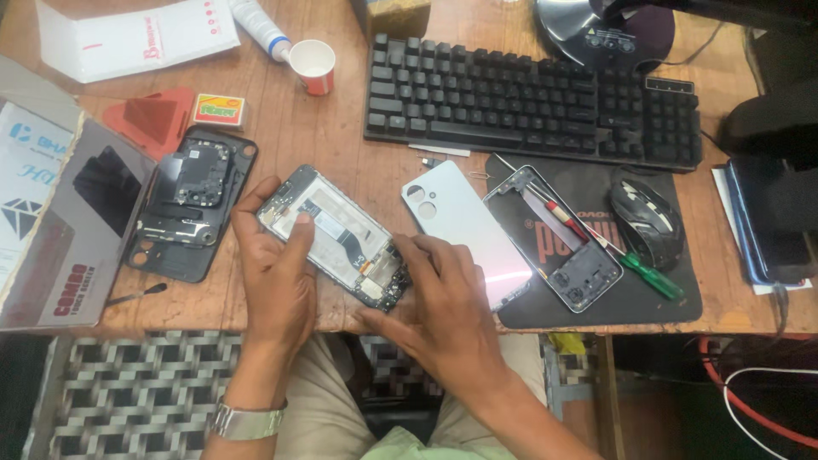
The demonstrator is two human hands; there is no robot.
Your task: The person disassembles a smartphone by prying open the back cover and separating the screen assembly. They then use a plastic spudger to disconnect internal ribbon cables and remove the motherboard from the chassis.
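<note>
An opened phone [336,238] with its back removed lies tilted at the front edge of the wooden desk [341,136], its inner boards and cables exposed. My left hand [274,273] grips its left end, thumb pressed on the inside. My right hand [443,307] holds its lower right end, fingers around the corner. A white phone back cover [456,223] lies just right of it, partly under my right hand.
A phone frame [554,238] and two screwdrivers [630,264] rest on a dark mat with a mouse [648,221]. A black keyboard [528,98] sits behind. At left lie another dismantled phone [192,200], boxes [60,221], a paper cup [313,66] and a small tube [260,25].
</note>
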